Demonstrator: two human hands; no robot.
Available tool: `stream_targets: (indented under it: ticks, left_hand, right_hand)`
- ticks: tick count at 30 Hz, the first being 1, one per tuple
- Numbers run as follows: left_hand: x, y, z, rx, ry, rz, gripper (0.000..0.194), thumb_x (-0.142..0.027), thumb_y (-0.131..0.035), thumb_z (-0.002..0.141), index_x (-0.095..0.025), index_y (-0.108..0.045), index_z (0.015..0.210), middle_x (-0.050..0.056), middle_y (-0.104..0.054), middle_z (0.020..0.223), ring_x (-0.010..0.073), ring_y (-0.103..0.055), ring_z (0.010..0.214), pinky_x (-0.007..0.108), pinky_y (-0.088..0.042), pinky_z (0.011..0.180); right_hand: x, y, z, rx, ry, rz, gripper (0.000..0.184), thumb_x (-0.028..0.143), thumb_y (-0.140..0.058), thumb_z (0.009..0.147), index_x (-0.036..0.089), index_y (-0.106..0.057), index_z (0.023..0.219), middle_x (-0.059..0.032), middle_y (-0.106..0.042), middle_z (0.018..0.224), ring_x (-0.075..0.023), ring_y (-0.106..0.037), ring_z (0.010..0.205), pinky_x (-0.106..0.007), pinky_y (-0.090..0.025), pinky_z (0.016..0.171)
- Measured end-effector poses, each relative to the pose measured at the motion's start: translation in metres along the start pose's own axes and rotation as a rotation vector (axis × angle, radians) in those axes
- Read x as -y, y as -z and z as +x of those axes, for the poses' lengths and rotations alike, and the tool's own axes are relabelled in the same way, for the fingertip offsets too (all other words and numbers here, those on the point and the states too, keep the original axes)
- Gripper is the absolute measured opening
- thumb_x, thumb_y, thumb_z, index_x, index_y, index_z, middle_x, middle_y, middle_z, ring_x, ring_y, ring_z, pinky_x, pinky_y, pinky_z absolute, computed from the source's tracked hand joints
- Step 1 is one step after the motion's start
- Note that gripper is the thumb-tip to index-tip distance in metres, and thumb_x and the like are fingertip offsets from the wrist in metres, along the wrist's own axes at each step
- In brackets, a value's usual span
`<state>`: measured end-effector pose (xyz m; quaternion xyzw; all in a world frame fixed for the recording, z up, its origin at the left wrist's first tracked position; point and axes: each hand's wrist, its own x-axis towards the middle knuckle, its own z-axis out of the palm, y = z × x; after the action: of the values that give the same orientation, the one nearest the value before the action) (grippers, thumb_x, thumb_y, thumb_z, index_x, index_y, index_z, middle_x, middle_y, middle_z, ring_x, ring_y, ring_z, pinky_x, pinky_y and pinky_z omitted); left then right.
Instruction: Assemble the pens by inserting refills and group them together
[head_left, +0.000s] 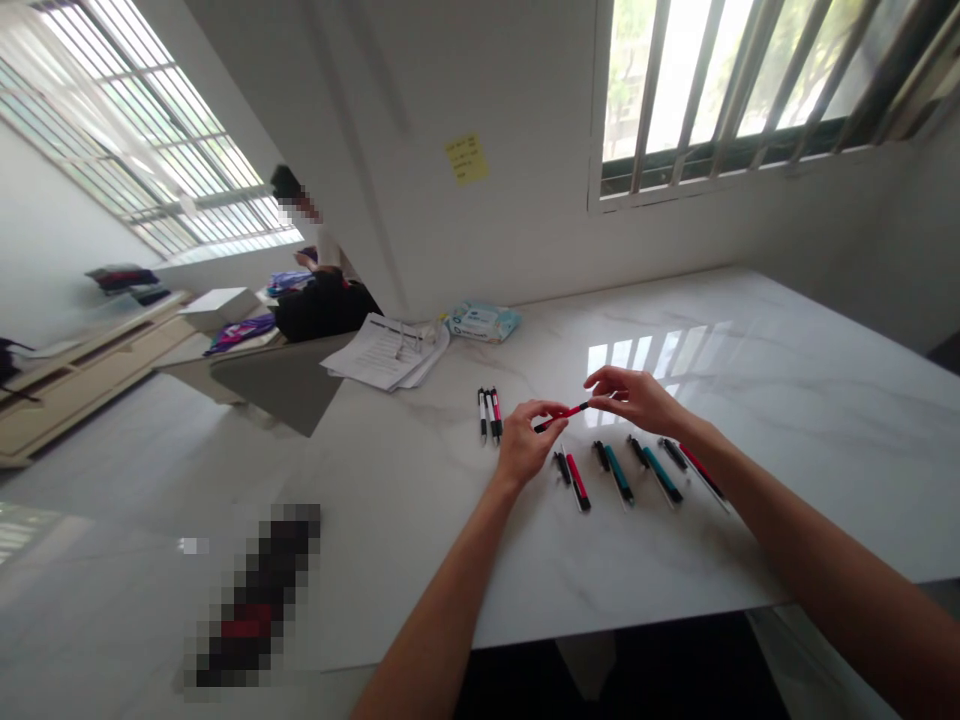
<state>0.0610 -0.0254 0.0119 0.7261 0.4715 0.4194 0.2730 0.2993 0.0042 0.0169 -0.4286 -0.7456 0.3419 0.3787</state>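
Observation:
Above the table, a red pen with black ends (574, 411) is held slantwise between my hands. The thumb and fingers of my left hand (526, 440) are closed around its lower left part. At its upper right black end, my right hand (637, 398) pinches with thumb and fingertips. Below lie pens in pieces: a red barrel (577, 480), a teal barrel (618, 474) and another teal barrel (663, 474), with black upper parts and thin refills beside them. One more red barrel (699, 468) is partly hidden by my right forearm. Whole white and red pens (492, 412) lie left of my left hand.
Stapled-looking papers (386, 350) and a pack of wipes (484, 321) lie at the back of the marble-patterned table (420, 500). A yellow note (466, 160) sticks to the wall. Beyond a grey panel (277, 380), another person (326, 270) sits at the far left.

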Motion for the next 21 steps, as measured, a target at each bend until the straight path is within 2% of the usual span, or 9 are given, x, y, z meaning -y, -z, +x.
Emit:
stream_targets:
  ticks: [2, 7, 13, 15, 17, 21]
  left_hand:
    - [0.0, 0.0, 0.0, -0.005, 0.0, 0.003, 0.014, -0.022, -0.073, 0.085, -0.026, -0.078, 0.097, 0.002, -0.077, 0.101, 0.0205, -0.066, 0.096, 0.036, -0.051, 0.09]
    - [0.0, 0.001, 0.0, -0.001, -0.043, 0.051, 0.015, -0.02, -0.075, 0.084, -0.026, -0.079, 0.097, 0.003, -0.077, 0.099, 0.0215, -0.065, 0.098, 0.038, -0.05, 0.093]
    - [0.009, 0.008, 0.006, -0.035, 0.006, -0.023, 0.012, -0.024, -0.075, 0.084, -0.025, -0.078, 0.095, 0.003, -0.077, 0.099, 0.0203, -0.068, 0.095, 0.036, -0.052, 0.089]
    - [0.011, 0.011, 0.007, -0.035, -0.011, -0.025, 0.012, -0.024, -0.074, 0.084, -0.025, -0.078, 0.096, 0.003, -0.077, 0.098, 0.0205, -0.068, 0.094, 0.036, -0.052, 0.091]
    - [0.011, 0.013, 0.007, -0.027, -0.037, -0.013, 0.012, -0.024, -0.074, 0.084, -0.025, -0.079, 0.095, 0.005, -0.077, 0.099, 0.0219, -0.069, 0.097, 0.038, -0.052, 0.092]
    - [0.007, 0.013, 0.006, -0.017, -0.071, 0.015, 0.013, -0.024, -0.074, 0.085, -0.026, -0.079, 0.096, 0.005, -0.076, 0.1, 0.0233, -0.068, 0.099, 0.039, -0.052, 0.094]
  right_hand:
    - [0.001, -0.001, -0.001, -0.003, 0.02, 0.029, 0.036, 0.054, -0.07, 0.086, 0.02, -0.074, 0.098, -0.0066, -0.075, 0.09, -0.0203, -0.068, 0.079, -0.033, -0.055, 0.073]
    - [-0.001, -0.006, 0.0, -0.026, -0.061, -0.068, 0.038, 0.055, -0.062, 0.092, 0.019, -0.073, 0.086, -0.0027, -0.069, 0.068, -0.0159, -0.061, 0.061, -0.029, -0.049, 0.059]
    - [0.002, -0.01, 0.002, -0.022, 0.043, 0.123, 0.034, 0.049, -0.072, 0.085, 0.02, -0.072, 0.104, -0.0062, -0.076, 0.097, -0.0202, -0.07, 0.086, -0.034, -0.058, 0.08]
    - [0.005, -0.01, 0.002, -0.039, 0.039, 0.062, 0.031, 0.048, -0.07, 0.087, 0.021, -0.074, 0.1, -0.0053, -0.077, 0.094, -0.0195, -0.07, 0.084, -0.033, -0.057, 0.08]
    - [0.009, -0.009, 0.003, -0.042, -0.006, -0.047, 0.03, 0.05, -0.066, 0.091, 0.021, -0.076, 0.094, -0.0039, -0.077, 0.087, -0.0176, -0.069, 0.075, -0.031, -0.054, 0.073]
    - [0.012, -0.007, 0.003, -0.011, -0.071, -0.177, 0.041, 0.051, -0.056, 0.098, 0.02, -0.074, 0.077, -0.0023, -0.074, 0.072, -0.0149, -0.065, 0.063, -0.028, -0.048, 0.064]
